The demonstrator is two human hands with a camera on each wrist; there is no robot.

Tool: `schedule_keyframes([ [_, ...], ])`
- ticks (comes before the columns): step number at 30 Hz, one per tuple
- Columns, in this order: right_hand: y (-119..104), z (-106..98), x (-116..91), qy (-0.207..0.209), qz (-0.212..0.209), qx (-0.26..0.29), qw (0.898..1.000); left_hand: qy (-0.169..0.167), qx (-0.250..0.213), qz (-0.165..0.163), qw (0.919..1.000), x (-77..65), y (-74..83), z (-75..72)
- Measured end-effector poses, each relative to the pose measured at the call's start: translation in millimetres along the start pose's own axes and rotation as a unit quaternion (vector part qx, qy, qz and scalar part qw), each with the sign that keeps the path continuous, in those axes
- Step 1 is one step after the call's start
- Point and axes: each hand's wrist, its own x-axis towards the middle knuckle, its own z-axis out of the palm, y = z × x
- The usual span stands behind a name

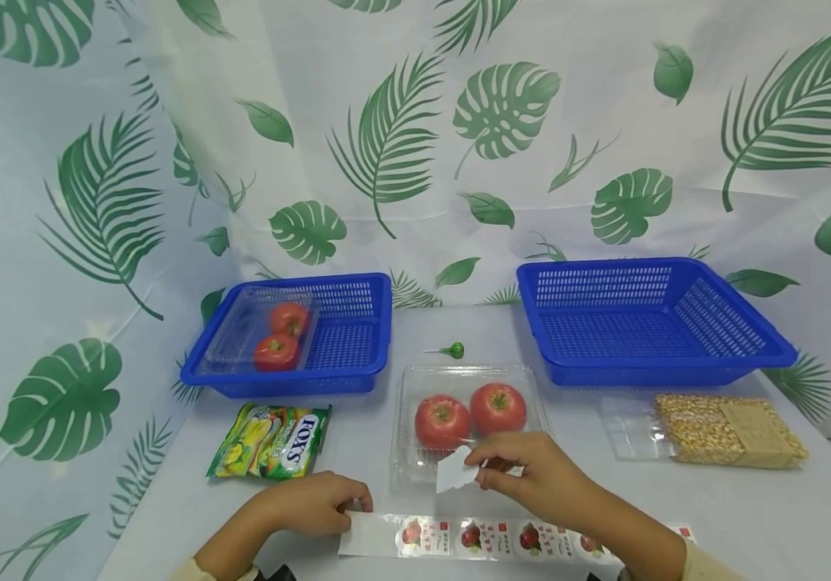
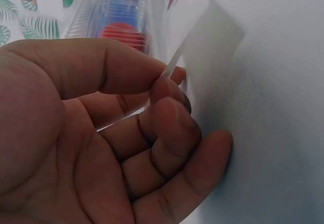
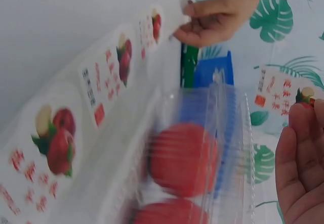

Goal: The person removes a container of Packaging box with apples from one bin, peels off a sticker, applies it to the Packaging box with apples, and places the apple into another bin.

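My left hand (image 1: 319, 502) pinches the bare left end of a strip of apple-print sticker labels (image 1: 471, 539), with thumb and forefinger on its edge in the left wrist view. My right hand (image 1: 532, 474) holds a single peeled label (image 1: 450, 478) by its edge, its white back showing in the head view. The right wrist view shows the printed face of that label (image 3: 276, 90), with red characters and an apple picture. Behind it sits a clear plastic clamshell box (image 1: 407, 464) with two red apples (image 1: 498, 408) inside; the label overlaps its front edge in the head view.
A blue basket (image 1: 382, 355) at back left holds another clear box with two apples. Another blue basket (image 1: 546, 373) stands back right. A green-handled pointed tool (image 1: 455, 350) lies between them. A FOX'S candy bag (image 1: 270, 441) is at left, a bag of corn kernels (image 1: 728, 430) at right.
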Motion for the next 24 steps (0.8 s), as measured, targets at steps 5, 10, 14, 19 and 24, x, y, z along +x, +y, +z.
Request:
schedule_keyframes([
  [5,1.6,-10.1,3.3,0.023,-0.044,-0.033,0.998,-0.001,-0.007,-0.004,1.0000,-2.2,-1.3,-0.2],
  [10,1.4,-20.4,5.8,0.023,-0.044,-0.069,0.996,0.000,-0.005,-0.004,1.0000,-3.1,-3.8,-0.6],
  [14,3.4,-26.0,8.0,0.015,-0.044,-0.095,0.994,0.002,-0.008,0.005,1.0000,-1.7,-7.7,-1.1],
  [19,7.2,-29.3,12.7,0.014,-0.012,-0.081,0.997,0.005,-0.036,0.019,0.9992,-1.1,-14.7,-0.5],
  [24,10.1,-32.6,14.7,0.028,0.067,-0.040,0.997,0.012,-0.054,0.028,0.9981,-1.8,-17.8,1.0],
])
